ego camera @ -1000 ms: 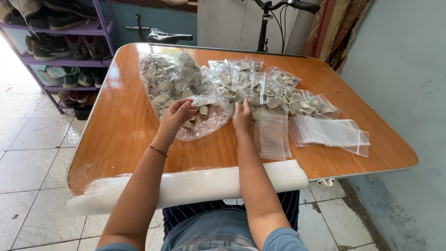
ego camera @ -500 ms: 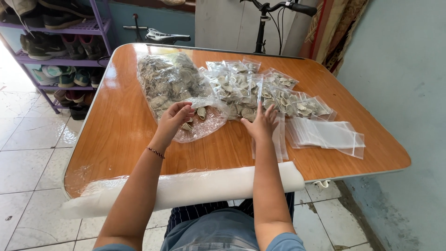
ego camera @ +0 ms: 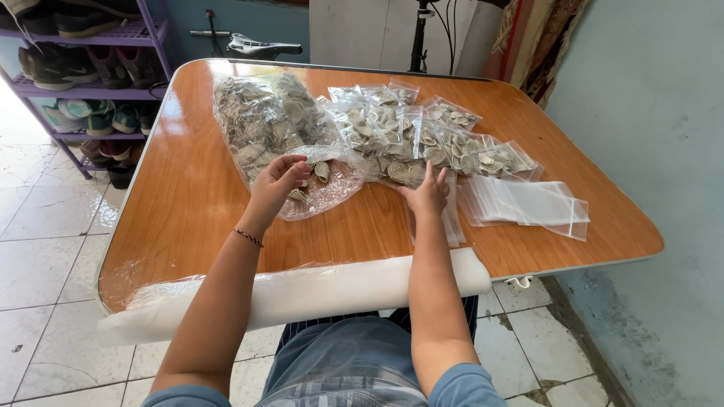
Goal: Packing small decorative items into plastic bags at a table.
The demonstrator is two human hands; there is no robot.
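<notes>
A large clear plastic bag point(ego camera: 264, 120) full of pale shell-shaped pieces lies open on the orange wooden table point(ego camera: 188, 203). My left hand point(ego camera: 277, 181) rests at the bag's open mouth, fingers curled over a few loose pieces point(ego camera: 320, 172). My right hand point(ego camera: 428, 192) lies flat, fingers spread, on an empty small clear bag point(ego camera: 445, 218), right at the edge of a pile of several small filled bags point(ego camera: 422, 139). Whether the left fingers pinch a piece is not visible.
A stack of empty clear zip bags point(ego camera: 528, 203) lies at the right. A white roll point(ego camera: 302, 290) runs along the table's near edge. A purple shoe rack point(ego camera: 83, 75) stands at the left, a bicycle point(ego camera: 256, 45) behind, a blue wall at the right.
My right hand moved from the middle of the table rightward onto the empty small bag. My left hand stayed at the big bag's mouth. The view shifted slightly.
</notes>
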